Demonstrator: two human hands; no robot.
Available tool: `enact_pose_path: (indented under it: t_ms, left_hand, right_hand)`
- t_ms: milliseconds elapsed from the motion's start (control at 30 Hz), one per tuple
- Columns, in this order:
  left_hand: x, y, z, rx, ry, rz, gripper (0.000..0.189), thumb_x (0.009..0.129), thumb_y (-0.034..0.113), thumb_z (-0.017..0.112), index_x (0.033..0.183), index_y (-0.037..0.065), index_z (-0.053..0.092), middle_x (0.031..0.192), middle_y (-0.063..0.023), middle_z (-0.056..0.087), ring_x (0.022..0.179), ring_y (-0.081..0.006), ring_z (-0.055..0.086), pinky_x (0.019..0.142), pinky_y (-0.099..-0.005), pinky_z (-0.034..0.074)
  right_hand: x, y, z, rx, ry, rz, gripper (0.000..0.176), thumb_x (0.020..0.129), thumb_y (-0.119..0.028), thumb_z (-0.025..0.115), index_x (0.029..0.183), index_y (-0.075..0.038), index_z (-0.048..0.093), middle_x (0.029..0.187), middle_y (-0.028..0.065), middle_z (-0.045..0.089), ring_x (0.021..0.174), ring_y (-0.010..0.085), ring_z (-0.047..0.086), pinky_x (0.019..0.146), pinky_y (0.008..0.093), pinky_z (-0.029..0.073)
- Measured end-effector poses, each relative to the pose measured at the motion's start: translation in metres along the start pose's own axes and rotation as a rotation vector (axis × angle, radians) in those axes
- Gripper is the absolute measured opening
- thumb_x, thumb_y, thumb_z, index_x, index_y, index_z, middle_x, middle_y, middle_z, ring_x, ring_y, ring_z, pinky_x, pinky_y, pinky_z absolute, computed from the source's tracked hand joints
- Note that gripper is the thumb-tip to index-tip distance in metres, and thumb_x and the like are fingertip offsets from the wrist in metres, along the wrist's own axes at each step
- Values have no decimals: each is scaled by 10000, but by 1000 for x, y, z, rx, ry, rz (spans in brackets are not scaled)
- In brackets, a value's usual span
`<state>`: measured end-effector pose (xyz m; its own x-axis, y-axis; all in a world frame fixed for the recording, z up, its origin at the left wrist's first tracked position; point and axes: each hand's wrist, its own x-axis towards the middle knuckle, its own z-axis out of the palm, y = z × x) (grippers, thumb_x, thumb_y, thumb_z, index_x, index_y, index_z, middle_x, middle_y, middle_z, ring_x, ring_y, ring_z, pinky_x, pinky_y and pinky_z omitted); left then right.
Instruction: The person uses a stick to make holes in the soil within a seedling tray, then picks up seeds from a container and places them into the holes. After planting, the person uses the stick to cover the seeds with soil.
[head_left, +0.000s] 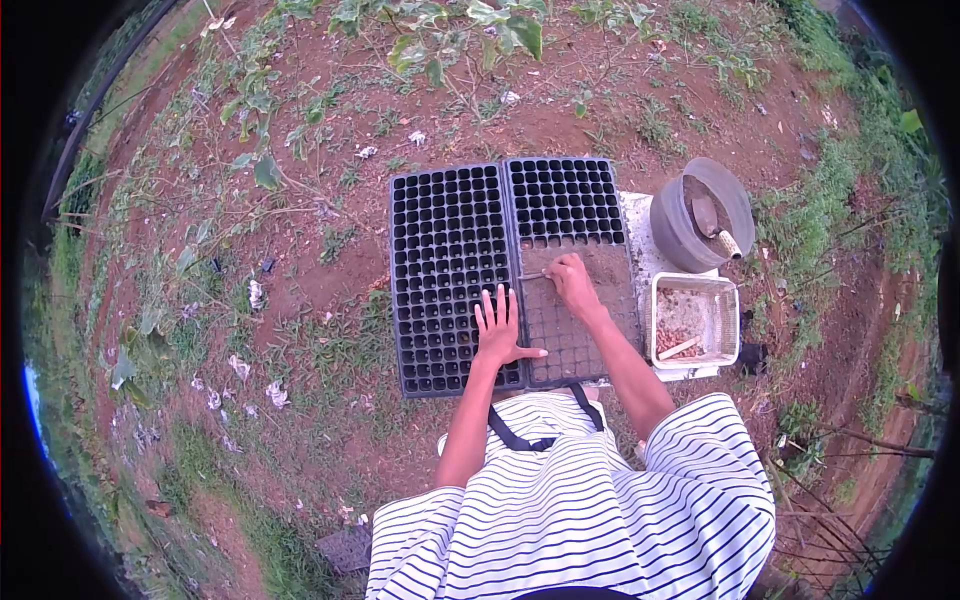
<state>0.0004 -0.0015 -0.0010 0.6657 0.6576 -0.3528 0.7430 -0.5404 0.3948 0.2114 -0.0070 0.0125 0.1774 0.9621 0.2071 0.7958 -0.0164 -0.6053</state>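
Note:
Two black seedling trays lie side by side. The left seedling tray (447, 290) shows bare dark cells. In the right seedling tray (565, 195) the far cells are bare, while brown soil (560, 340) fills the middle and near ones. My left hand (498, 330) rests open with spread fingers across the seam between the trays, its thumb over the soil. Over the soil-filled cells, my right hand (572, 283) is closed in a pinch on what looks like a thin stick (533, 275), lying nearly level above the soil surface.
Right of the trays, a grey bucket (675, 225) holds soil and a trowel (718, 228). Nearer me, a white basket (735, 325) contains small reddish seeds or pellets (675, 342) and a flat light stick (680, 348). Leafy plants (490, 30) grow beyond the trays.

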Motion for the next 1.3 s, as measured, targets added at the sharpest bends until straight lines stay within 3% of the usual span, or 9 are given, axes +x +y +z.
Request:
enact_pose_path:
  t_ms: [300, 833, 1300]
  left_hand:
    - [0, 0, 0, -13, 13, 0, 1507, 465, 837, 678, 1491, -38, 5, 1557, -243, -97, 1411, -468, -145, 1113, -617, -46]
    - [0, -1, 3, -12, 55, 10, 1511, 451, 839, 678, 1488, -47, 26, 1558, -248, -67, 1414, -480, -105, 1110, -631, -19]
    - [0, 0, 4, 5, 54, 11, 1515, 451, 838, 678, 1488, -47, 17, 1556, -254, -67, 1413, -483, -104, 1109, -634, -17]
  right_hand:
    - [7, -4, 11, 29, 138, 23, 127, 825, -25, 575, 861, -14, 696, 883, 131, 611, 930, 304, 541, 833, 390, 465]
    - [-6, -17, 17, -12, 131, -61, 134, 804, 0, 582, 898, -30, 672, 881, 118, 574, 897, 294, 534, 813, 400, 454]
    - [-5, -27, 33, -14, 248, 51, 75, 821, 2, 581, 874, -17, 629, 815, 141, 509, 811, 316, 497, 740, 418, 419]
